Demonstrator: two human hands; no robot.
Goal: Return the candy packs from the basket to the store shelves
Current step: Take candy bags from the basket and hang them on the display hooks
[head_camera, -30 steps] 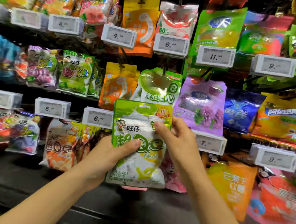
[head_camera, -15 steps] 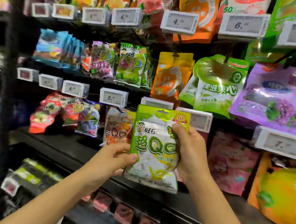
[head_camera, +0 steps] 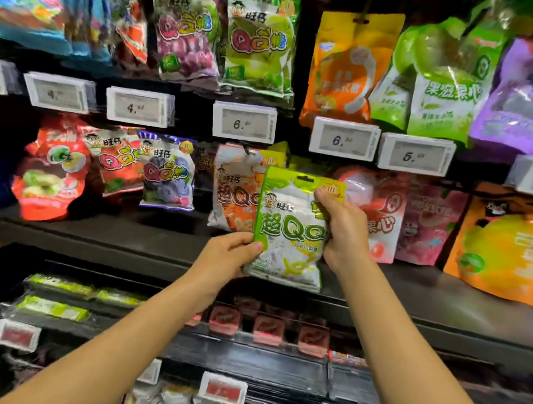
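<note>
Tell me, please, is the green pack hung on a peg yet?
Not yet: green pack is gripped by left hand and right hand.

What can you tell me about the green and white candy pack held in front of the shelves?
The glossy green and white plastic candy pack is a soft pouch with a green header strip holding a hang slot, a cartoon face, large green lettering and a yellow badge. It is upright, slightly tilted, sealed and puffy. The left hand pinches its lower left edge; the right hand grips its upper right side. It hides part of an orange and white pouch hanging behind.
</note>
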